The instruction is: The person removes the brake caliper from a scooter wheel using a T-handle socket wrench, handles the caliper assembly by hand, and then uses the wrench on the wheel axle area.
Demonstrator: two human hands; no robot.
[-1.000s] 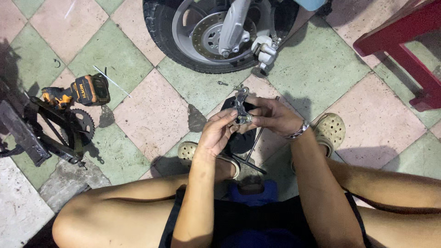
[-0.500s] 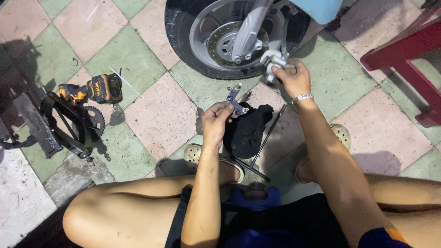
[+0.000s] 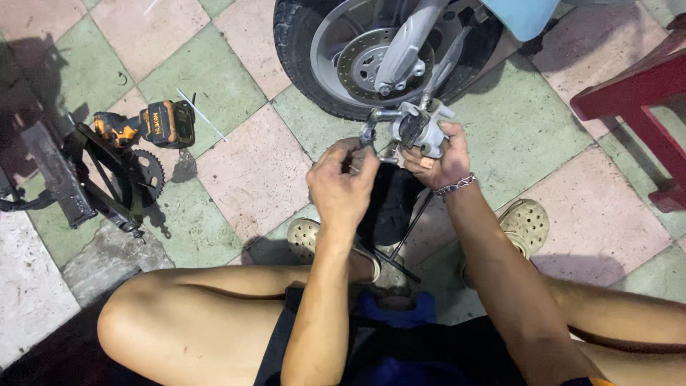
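Both hands grip the brake caliper below the wheel.

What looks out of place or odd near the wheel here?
The grey metal brake caliper is off the wheel's silver brake disc; the right hand holds it in the air. The left hand touches a small metal part beside it.

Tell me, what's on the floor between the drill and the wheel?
In the head view, mostly bare tiles between the drill and the wheel; only a thin pale stick lies there, just right of the drill.
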